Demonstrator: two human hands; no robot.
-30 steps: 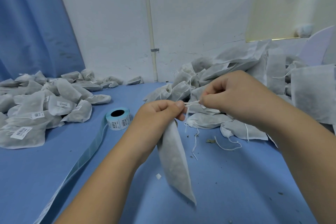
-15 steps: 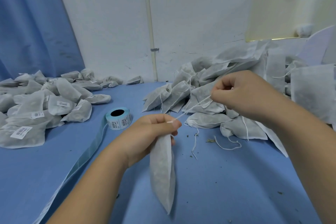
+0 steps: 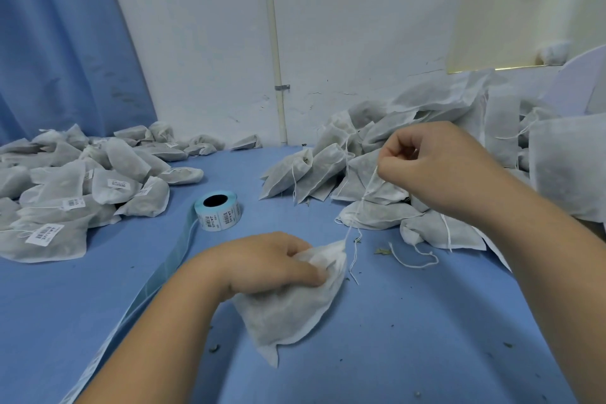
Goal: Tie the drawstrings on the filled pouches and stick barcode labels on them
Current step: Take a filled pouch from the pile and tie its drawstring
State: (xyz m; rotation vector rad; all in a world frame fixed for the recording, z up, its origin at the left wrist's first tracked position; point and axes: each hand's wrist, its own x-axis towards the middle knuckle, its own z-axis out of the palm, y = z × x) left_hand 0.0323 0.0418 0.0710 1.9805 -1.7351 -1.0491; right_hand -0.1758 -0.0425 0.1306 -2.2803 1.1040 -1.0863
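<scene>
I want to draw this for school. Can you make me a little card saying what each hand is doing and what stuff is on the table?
left hand: grips the pouch by its gathered top
right hand: pinches the drawstring, pulled taut up from the pouch
label roll: on the blue table, behind the left hand, strip trailing off
left pile: pouches with barcode labels
right pile: pouches, no labels showing
</scene>
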